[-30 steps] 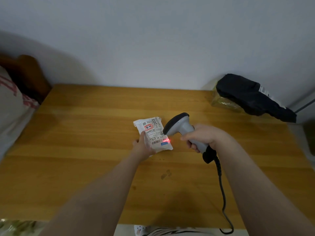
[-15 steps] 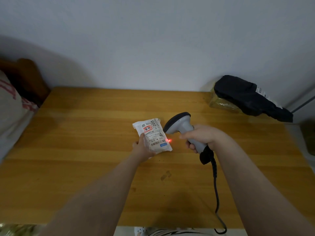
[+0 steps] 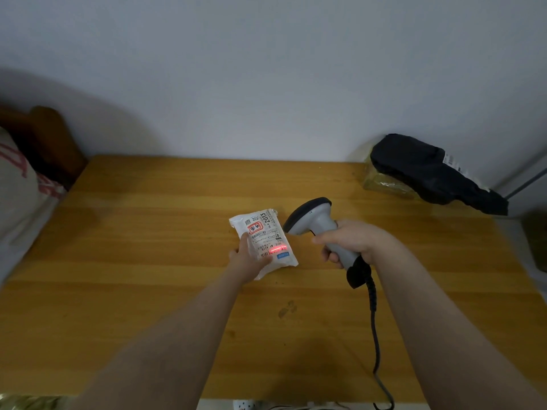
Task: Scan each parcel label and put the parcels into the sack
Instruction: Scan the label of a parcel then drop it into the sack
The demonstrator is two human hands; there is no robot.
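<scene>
— What does the label read?
— "2013", beside a red stamp; a red line crosses its barcode. The left hand grips the soft white parcel over the wooden surface; the right hand clasps the grey scanner.

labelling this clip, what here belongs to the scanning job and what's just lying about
Job: white parcel in left hand; scanner in right hand; black parcel on taped parcel, far right; beige cloth at left, likely the sack.
Lying about: wooden furniture far left; socket strip, bottom edge.
</scene>
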